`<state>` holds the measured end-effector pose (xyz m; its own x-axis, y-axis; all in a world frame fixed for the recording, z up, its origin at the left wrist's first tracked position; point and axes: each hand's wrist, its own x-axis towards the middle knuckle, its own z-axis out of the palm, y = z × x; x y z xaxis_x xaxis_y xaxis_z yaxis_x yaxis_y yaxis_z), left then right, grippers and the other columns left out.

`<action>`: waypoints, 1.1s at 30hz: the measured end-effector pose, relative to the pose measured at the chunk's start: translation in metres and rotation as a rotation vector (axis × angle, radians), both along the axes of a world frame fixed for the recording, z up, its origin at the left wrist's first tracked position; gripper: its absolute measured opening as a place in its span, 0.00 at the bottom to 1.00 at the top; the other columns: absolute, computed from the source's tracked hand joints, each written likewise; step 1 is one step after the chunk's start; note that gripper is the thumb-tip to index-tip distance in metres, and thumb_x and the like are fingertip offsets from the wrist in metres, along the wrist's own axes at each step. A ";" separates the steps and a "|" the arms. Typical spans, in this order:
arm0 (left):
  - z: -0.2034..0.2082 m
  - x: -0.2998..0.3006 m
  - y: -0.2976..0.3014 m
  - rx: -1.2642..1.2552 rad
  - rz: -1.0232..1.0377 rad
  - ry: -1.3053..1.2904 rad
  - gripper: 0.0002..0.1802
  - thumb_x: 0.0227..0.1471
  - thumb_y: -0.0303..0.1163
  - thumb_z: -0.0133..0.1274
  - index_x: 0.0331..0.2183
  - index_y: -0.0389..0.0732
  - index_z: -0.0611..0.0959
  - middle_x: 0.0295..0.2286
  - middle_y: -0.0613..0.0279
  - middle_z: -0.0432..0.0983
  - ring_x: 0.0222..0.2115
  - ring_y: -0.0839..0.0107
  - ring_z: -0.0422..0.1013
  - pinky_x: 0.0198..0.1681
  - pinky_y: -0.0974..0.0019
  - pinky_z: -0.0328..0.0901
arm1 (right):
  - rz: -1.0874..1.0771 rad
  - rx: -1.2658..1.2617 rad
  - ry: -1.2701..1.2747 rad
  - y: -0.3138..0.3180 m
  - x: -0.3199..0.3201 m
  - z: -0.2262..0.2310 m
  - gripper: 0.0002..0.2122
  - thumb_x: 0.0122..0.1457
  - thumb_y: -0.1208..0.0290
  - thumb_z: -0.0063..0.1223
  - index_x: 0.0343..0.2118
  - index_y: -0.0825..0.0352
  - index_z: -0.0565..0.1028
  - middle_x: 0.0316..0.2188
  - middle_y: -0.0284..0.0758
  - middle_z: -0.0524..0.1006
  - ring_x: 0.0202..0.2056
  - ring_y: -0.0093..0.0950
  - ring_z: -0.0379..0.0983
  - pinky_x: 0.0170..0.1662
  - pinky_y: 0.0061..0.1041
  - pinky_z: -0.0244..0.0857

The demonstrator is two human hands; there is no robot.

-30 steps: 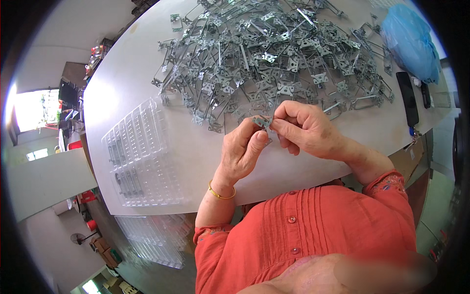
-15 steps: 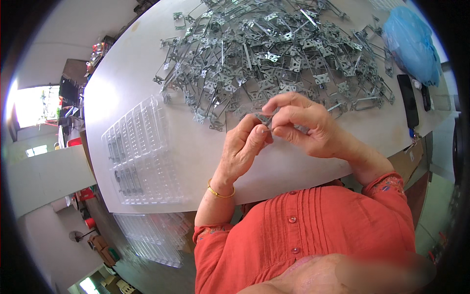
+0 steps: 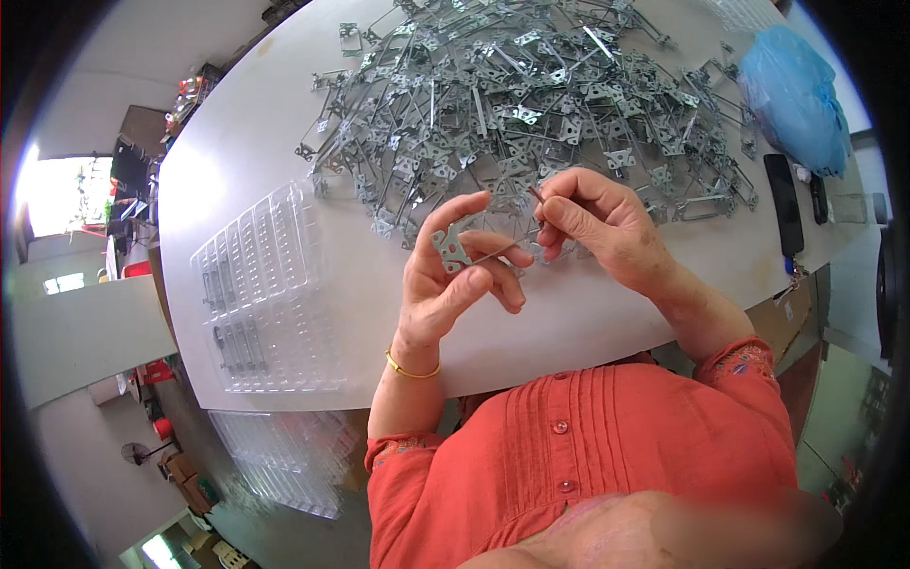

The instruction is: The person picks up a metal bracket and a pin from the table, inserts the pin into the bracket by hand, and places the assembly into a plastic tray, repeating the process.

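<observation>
A small metal bracket (image 3: 449, 249) with a punched plate and a thin rod lies in my left hand (image 3: 431, 289). Its plate sits between the index finger and thumb, and the rod runs toward my right hand (image 3: 607, 228). My right thumb and fingers are pinched on a thin dark rod-like piece (image 3: 536, 195); whether it belongs to the same bracket I cannot tell. Just beyond both hands spreads a large heap of similar metal brackets (image 3: 517, 114).
On the left of the table (image 3: 398, 370) lies a clear plastic tray (image 3: 275, 327) with several brackets in it. More clear trays (image 3: 284, 465) are below the table edge. At the right are a blue plastic bag (image 3: 794, 100) and a black phone (image 3: 784, 204).
My hands have moved apart from a close pinch. The left hand has shifted left and its fingers have spread, so the bracket's plate now shows.
</observation>
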<state>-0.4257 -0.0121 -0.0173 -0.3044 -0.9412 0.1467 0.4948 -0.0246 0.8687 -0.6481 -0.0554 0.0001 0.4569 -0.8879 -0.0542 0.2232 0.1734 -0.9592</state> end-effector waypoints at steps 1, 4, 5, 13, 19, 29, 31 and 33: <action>0.001 0.001 0.000 0.030 0.005 -0.022 0.44 0.56 0.39 0.58 0.63 0.31 0.54 0.41 0.35 0.76 0.24 0.59 0.79 0.21 0.65 0.73 | 0.018 0.040 -0.011 0.001 0.001 0.000 0.07 0.67 0.68 0.50 0.39 0.66 0.74 0.29 0.29 0.76 0.31 0.17 0.74 0.36 0.19 0.70; -0.005 0.007 -0.006 -0.005 0.009 -0.050 0.40 0.57 0.41 0.58 0.61 0.31 0.59 0.42 0.41 0.76 0.30 0.61 0.78 0.24 0.67 0.73 | 0.101 0.088 -0.047 0.002 -0.003 -0.001 0.05 0.67 0.71 0.49 0.39 0.68 0.74 0.35 0.30 0.74 0.33 0.19 0.74 0.36 0.21 0.71; -0.009 0.011 -0.008 -0.069 0.002 -0.048 0.38 0.57 0.43 0.58 0.60 0.31 0.63 0.42 0.43 0.75 0.33 0.62 0.78 0.28 0.68 0.73 | 0.105 0.087 -0.054 0.004 0.001 0.001 0.05 0.67 0.71 0.49 0.39 0.68 0.74 0.35 0.30 0.74 0.33 0.19 0.74 0.36 0.21 0.71; 0.003 0.000 -0.007 -0.218 0.106 -0.142 0.34 0.60 0.48 0.53 0.54 0.27 0.71 0.41 0.48 0.75 0.43 0.60 0.74 0.47 0.58 0.68 | 0.046 -0.074 0.073 0.008 -0.001 0.003 0.03 0.65 0.73 0.53 0.39 0.65 0.74 0.31 0.22 0.72 0.31 0.10 0.63 0.33 0.13 0.60; 0.001 -0.001 -0.002 0.001 -0.112 -0.071 0.34 0.61 0.47 0.52 0.57 0.30 0.68 0.36 0.51 0.77 0.37 0.65 0.75 0.40 0.63 0.69 | 0.118 -0.106 -0.043 0.014 0.000 0.013 0.04 0.64 0.76 0.54 0.39 0.68 0.73 0.32 0.29 0.77 0.35 0.16 0.74 0.39 0.17 0.69; -0.002 -0.002 -0.001 0.033 -0.083 -0.159 0.28 0.61 0.43 0.55 0.53 0.34 0.68 0.31 0.53 0.78 0.28 0.74 0.72 0.31 0.72 0.66 | 0.127 -0.137 0.076 0.015 -0.001 0.012 0.06 0.63 0.75 0.56 0.40 0.69 0.73 0.33 0.31 0.79 0.36 0.18 0.76 0.41 0.19 0.71; -0.003 0.000 -0.002 0.031 -0.080 -0.174 0.27 0.61 0.42 0.55 0.53 0.34 0.68 0.31 0.54 0.78 0.28 0.75 0.72 0.30 0.73 0.65 | 0.107 -0.174 0.125 0.015 -0.001 0.011 0.07 0.62 0.76 0.56 0.42 0.68 0.73 0.32 0.30 0.79 0.35 0.17 0.76 0.39 0.18 0.70; -0.002 0.004 -0.001 0.045 -0.058 -0.266 0.26 0.60 0.41 0.56 0.51 0.33 0.70 0.31 0.56 0.78 0.28 0.77 0.71 0.30 0.75 0.65 | 0.095 -0.191 0.132 0.015 0.001 0.010 0.08 0.62 0.76 0.57 0.43 0.67 0.72 0.30 0.30 0.78 0.34 0.17 0.75 0.38 0.18 0.69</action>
